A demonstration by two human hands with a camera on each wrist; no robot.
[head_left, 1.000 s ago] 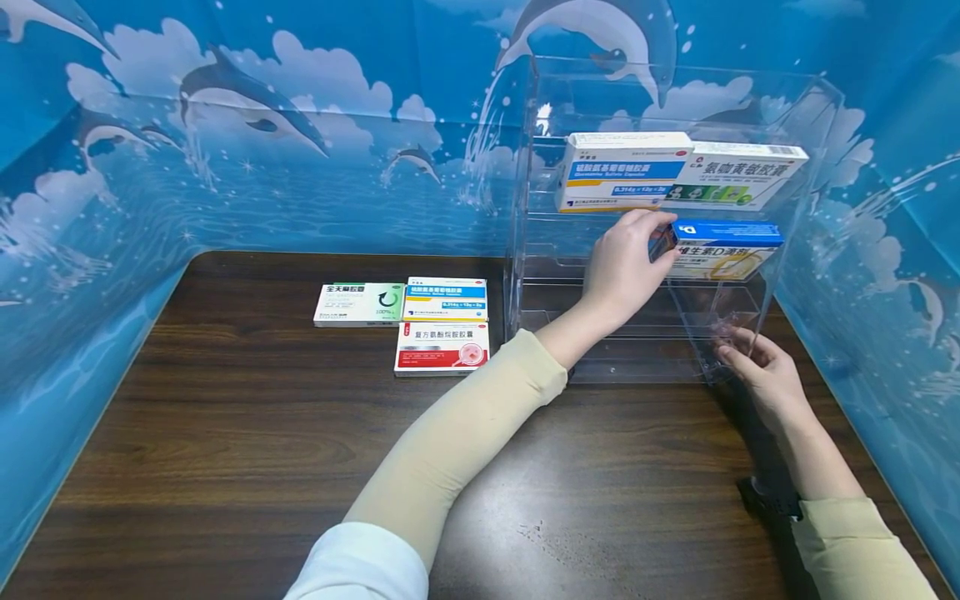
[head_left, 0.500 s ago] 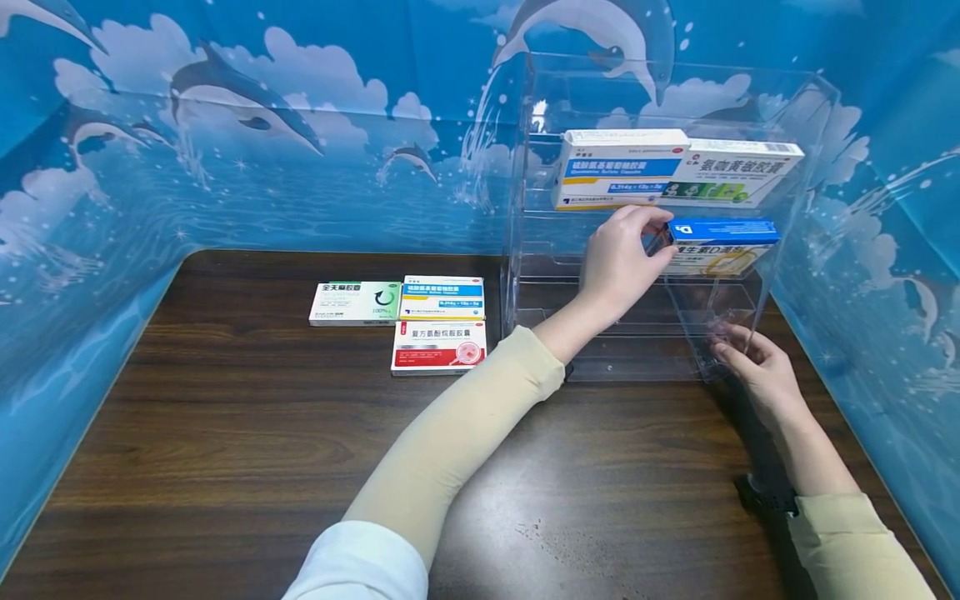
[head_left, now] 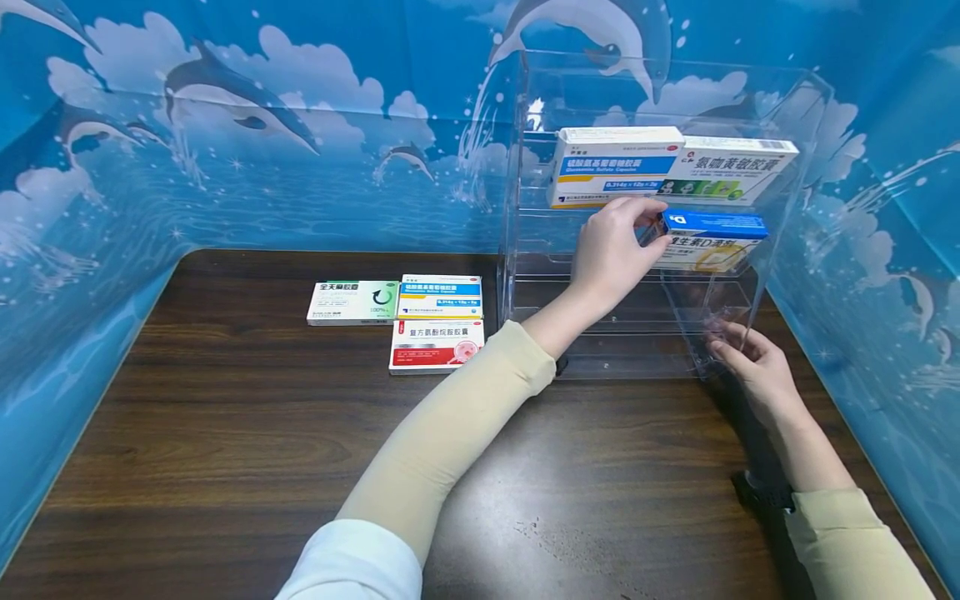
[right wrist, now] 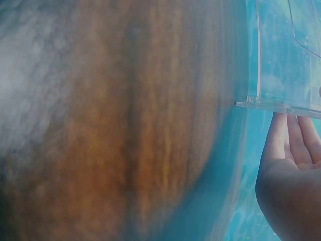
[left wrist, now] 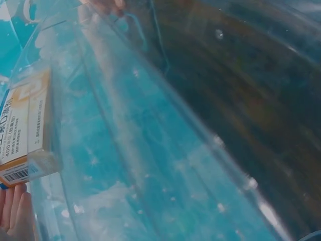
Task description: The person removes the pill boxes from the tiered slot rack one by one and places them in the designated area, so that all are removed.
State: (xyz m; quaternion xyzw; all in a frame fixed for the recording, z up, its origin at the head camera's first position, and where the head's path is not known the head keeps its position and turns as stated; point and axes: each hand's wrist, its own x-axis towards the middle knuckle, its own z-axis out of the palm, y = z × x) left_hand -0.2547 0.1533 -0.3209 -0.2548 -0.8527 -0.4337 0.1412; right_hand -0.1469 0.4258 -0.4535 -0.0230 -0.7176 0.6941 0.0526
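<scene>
My left hand reaches into the clear acrylic rack and pinches the left end of a blue-topped vitamin D box at the middle tier. In the left wrist view the same medicine box shows its barcode end, with fingertips below it. Low on the right side of the rack, my right hand grips the side panel's edge. Its fingers meet that panel in the right wrist view. On the upper tier stand a blue-and-yellow-striped capsule box and a white-and-green capsule box, side by side.
Left of the rack, on the dark wooden table, lie a green-and-white box, a blue-striped box and a red-and-white box. My left forearm crosses just in front of the red one. A dolphin-print cloth hangs behind and at both sides.
The head view has drifted slightly. The vitamin D box has risen a little against the rack, still pinched by my left hand. My right hand stays at the side panel.
</scene>
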